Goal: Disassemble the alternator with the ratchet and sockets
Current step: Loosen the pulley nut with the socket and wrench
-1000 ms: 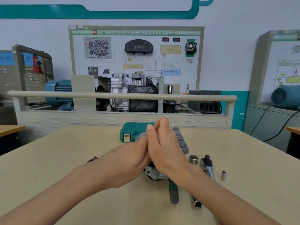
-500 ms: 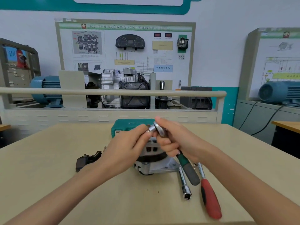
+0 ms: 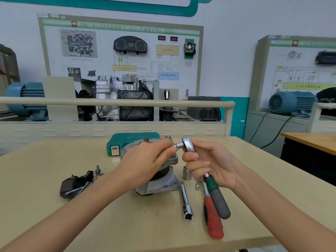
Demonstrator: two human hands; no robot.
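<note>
So my right hand (image 3: pixel 209 164) is wrapped around the neck of the green-and-grey-handled steel ratchet (image 3: pixel 214 188), held up in the air with its round chrome head (image 3: pixel 188 144) at the top and the handle hanging down toward 5 o'clock. My left hand (image 3: pixel 145 160) is pinching a small silver socket (image 3: pixel 177 145) that sits on the ratchet head's drive, sticking out toward 9 o'clock, fingertips closed on it. Right below and behind both hands sits the grey cast-aluminium alternator (image 3: pixel 160 186), standing on the beige tabletop (image 3: pixel 54 160) at mid-table, partly hidden by my left hand. Just at 3 o'clock of it there's a bigger chrome socket (image 3: pixel 187 172) standing upright, and a tiny silver socket (image 3: pixel 197 186) near that. A chrome extension bar (image 3: pixel 186 202) lies at the alternator's 5 o'clock, and a red-handled ratchet (image 3: pixel 211 217) lies beside it, partly under the one I'm holding. Over at 9 o'clock of the alternator there's a dark plastic cover with some loose bolts (image 3: pixel 76 184) piled on it. At 12 o'clock, behind everything, a teal plastic tool case (image 3: pixel 127 140).
</note>
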